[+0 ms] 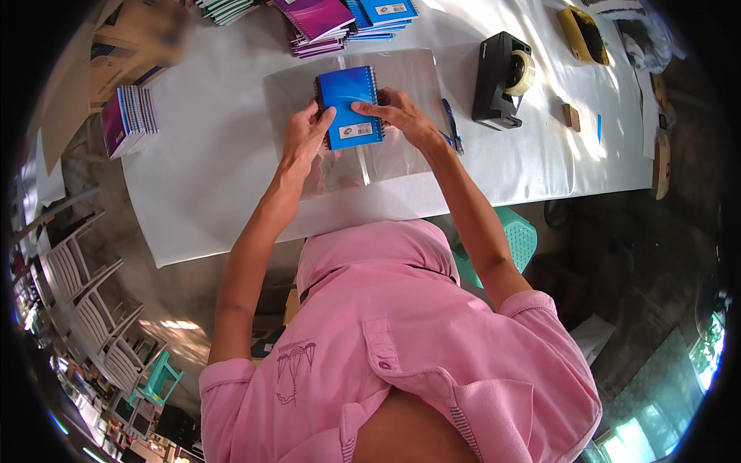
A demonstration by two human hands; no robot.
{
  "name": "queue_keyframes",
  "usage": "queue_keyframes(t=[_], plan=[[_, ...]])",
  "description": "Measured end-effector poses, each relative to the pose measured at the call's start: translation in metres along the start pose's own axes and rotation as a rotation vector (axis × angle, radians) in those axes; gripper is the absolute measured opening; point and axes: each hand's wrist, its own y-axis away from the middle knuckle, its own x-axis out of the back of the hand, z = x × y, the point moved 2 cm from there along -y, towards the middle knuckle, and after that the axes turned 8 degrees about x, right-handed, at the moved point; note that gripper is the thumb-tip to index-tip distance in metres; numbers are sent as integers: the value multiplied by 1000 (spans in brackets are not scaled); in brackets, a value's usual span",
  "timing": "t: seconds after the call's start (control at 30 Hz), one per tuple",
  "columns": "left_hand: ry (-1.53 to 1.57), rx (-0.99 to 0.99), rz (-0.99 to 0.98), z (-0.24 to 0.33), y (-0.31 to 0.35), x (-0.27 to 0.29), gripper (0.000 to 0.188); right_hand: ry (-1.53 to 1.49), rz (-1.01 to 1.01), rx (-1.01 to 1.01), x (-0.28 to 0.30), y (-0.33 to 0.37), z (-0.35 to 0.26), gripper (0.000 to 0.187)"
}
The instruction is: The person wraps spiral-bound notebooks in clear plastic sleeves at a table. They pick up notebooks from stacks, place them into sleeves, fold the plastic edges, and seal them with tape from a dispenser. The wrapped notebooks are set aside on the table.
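Between my two hands is a small bundle of spiral notebooks [351, 96] with a blue cover on top, a white label near its lower edge and wire coils along both sides. My left hand [303, 133] grips its left edge, thumb on the cover. From the right, my right hand [403, 116] holds it with the thumb lying over the cover and the fingers behind the edge. Under the bundle, clear plastic sheets [409, 158] lie flat on the table; whether the bundle touches them I cannot tell.
A black tape dispenser [490, 81] stands to the right on the white-covered table [193, 208]. Purple notebooks [316, 17] and blue notebooks [384, 14] are piled at the back. Another notebook stack [130, 122] stands left by cardboard boxes [139, 42]. A yellow container [583, 35] sits far right.
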Motion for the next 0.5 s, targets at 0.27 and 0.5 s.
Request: queue_keyframes(t=[0.27, 0.5], plan=[[80, 91, -25, -11, -4, -7, 32, 720, 166, 61, -10, 11, 16, 58], [159, 173, -15, -9, 6, -9, 21, 611, 199, 139, -15, 22, 29, 54]])
